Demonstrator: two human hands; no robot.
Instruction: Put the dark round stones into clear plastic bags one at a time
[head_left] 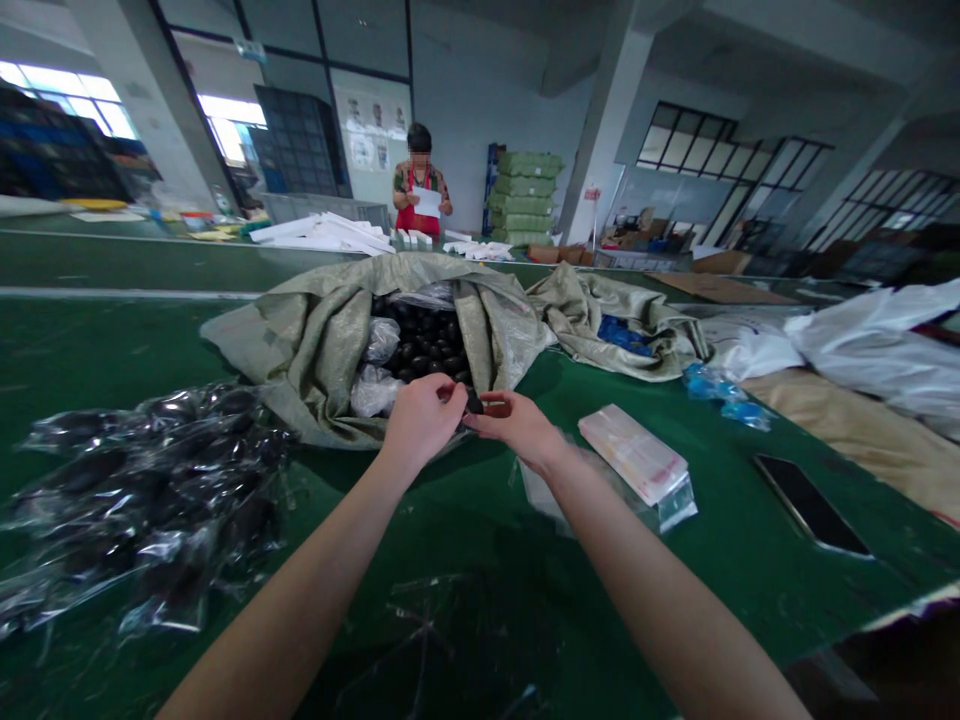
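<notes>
Black ball (474, 404) at 12 o'clock looks small, hard and slippery, best taken by fingertip pinch; left hand (420, 420) and right hand (516, 425) hold it narrowly between them. Beyond lie more black balls (424, 345) in a woven sack (315, 340).

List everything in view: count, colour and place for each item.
green workbench: one, green, under everything nearby
open woven sack: one, grey-green, bench centre
black round items: many, black, inside sack
bagged black items: many, black in clear plastic, bench left
flat packet: one, white and pink, right of hands
phone: one, black, bench right
co-worker: one, red apron, far side, holding white paper
small black item: one, black, between hands
left hand: one, at sack's edge
right hand: one, at sack's edge
</notes>
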